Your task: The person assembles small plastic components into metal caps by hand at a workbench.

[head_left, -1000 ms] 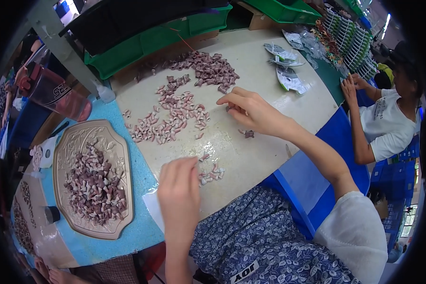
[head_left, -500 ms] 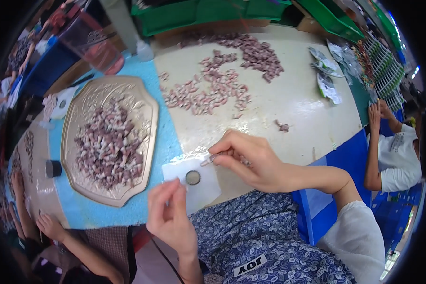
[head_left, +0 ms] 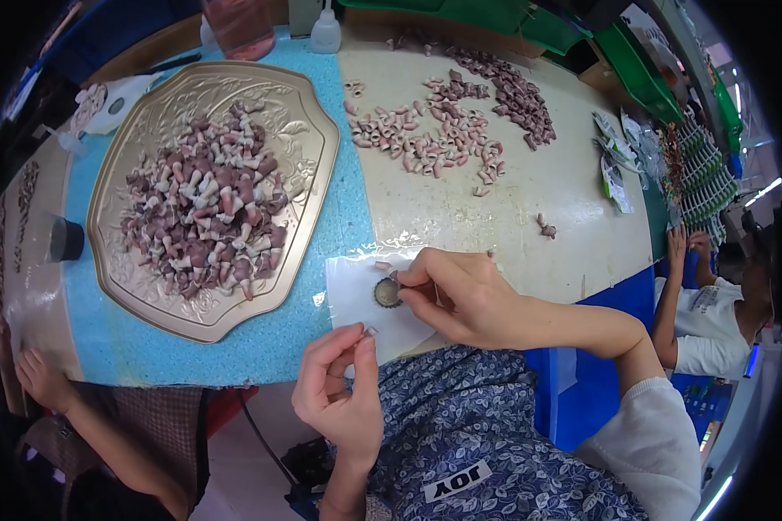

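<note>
My left hand (head_left: 343, 386) is closed in a pinch on a small pale piece (head_left: 371, 331) at its fingertips. My right hand (head_left: 469, 300) pinches a small purplish part (head_left: 394, 277) over a bottle cap (head_left: 386, 293), which has a crimped rim and dull greyish contents. Whether the part touches the cap cannot be made out. A white sheet (head_left: 347, 291) lies under the cap, and a small pink piece (head_left: 382, 266) rests beside it. To the left, a gold embossed tray (head_left: 308, 95) bears a heap of small purple, pink and white moulded parts (head_left: 204, 204).
Curved pink-white pieces (head_left: 434, 139) and purple pieces (head_left: 526, 104) are spread beyond my hands. A squeeze bottle (head_left: 326, 33), a clear container (head_left: 239, 26) and green bins (head_left: 495, 35) stand at the back. Co-workers' hands show at left (head_left: 43, 380) and right (head_left: 678, 247).
The view has shifted, so the tray looks larger and things sit higher. My right hand has brought its part from beside the cap to over it. My left hand stays low, still pinched.
</note>
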A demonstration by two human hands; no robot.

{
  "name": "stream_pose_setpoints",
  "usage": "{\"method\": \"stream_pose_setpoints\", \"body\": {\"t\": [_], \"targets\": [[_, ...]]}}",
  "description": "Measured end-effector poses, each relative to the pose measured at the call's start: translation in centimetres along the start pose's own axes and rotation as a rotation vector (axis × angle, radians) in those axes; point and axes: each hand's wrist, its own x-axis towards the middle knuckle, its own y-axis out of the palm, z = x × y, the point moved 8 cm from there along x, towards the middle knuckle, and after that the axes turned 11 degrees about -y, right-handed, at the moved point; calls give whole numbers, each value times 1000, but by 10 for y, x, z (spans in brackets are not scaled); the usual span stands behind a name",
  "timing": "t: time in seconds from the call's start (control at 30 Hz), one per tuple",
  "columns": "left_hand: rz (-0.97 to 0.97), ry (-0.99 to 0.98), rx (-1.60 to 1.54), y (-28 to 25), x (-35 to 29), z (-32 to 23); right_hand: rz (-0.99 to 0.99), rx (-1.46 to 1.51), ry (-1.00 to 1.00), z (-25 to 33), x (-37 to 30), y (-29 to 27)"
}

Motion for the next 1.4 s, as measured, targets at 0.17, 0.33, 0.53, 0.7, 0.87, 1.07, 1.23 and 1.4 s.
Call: {"method": "stream_pose_setpoints", "body": {"t": [0.17,0.33,0.53,0.7,0.87,1.07,1.23,1.4], "targets": [[26,40,-35,1,1,-1,59,-121,-111,10,9,4],[36,24,-55,0,2,1,122,-201,-177,16,12,9],[49,74,-42,3,3,-5,173,-228,-147,21,14,9],[45,60,-84,5,6,-5,74,26,85,20,8,-8],[139,-35,-262,14,5,-3,-80,271,92,26,1,-17],[121,48,-259,16,-2,-9,55,310,124,34,-1,-15],[99,179,-190,20,-11,-17,8,229,-75,47,-4,-14],[84,223,-182,21,-10,-17,-41,179,-157,48,-7,-14]]}}
